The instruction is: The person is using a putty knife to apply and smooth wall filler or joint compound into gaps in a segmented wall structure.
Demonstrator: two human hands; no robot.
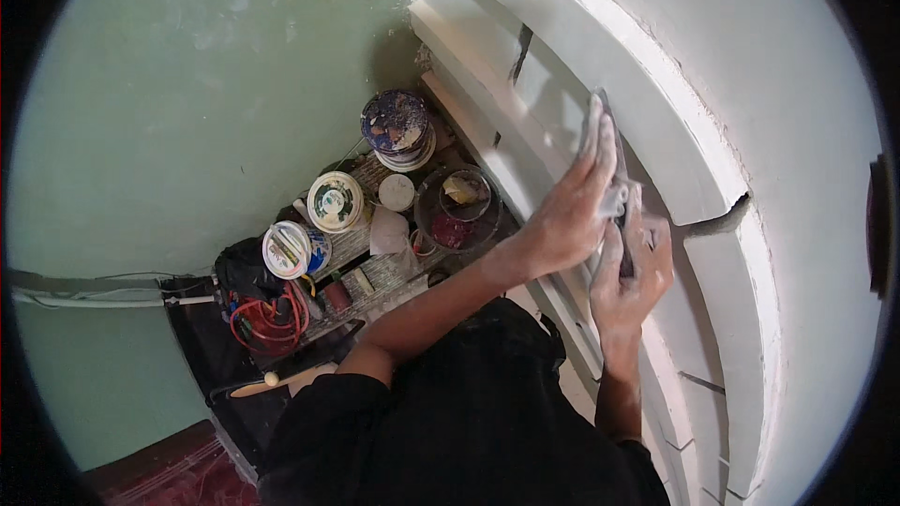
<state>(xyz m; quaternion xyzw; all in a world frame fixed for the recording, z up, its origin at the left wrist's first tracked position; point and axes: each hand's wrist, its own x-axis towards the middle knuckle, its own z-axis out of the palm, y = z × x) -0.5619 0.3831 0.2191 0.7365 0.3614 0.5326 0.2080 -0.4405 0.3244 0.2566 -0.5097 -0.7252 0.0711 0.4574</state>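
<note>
One grey tool (614,199) is sitting in my right hand (633,292), fingers curling round it, while my left hand (564,217) is lying flat against it, fingers straight. From my remote end I'm guessing we're smoothing, since both hands are looking dusty. Tool's hanging beside the curved white trim (647,94); I'm not managing to tell if it's touching. Next move's probably calling for even pressure along that curve. Way below, buckets (336,201) are sitting on planks (352,248).
</note>
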